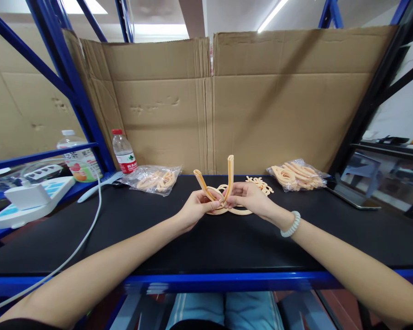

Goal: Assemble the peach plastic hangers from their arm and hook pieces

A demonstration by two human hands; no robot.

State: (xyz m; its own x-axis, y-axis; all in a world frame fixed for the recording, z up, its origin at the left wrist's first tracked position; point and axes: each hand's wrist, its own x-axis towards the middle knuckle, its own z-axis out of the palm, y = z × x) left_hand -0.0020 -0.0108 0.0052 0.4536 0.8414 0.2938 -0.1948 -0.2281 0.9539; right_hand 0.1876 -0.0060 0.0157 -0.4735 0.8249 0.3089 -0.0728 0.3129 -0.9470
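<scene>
My left hand (pixel 193 210) and my right hand (pixel 249 198) meet over the middle of the black table top (pixel 206 243), both closed in a pinch on a pale orange plastic piece (pixel 223 185). Two strips of that piece stick up between the hands, one upright, one leaning left. Its looped part lies under my fingers against the table. A white bead bracelet (pixel 292 224) is on my right wrist. A small heap of loose orange pieces (pixel 259 183) lies just behind my right hand.
Clear bags of orange pieces lie at the back left (pixel 156 179) and back right (pixel 298 175). A water bottle (pixel 123 151), a juice bottle (pixel 76 158), a white power strip (pixel 30 201) with cable, a tablet (pixel 351 195), cardboard walls (pixel 261 101) and blue rack posts (pixel 72 87) surround the table.
</scene>
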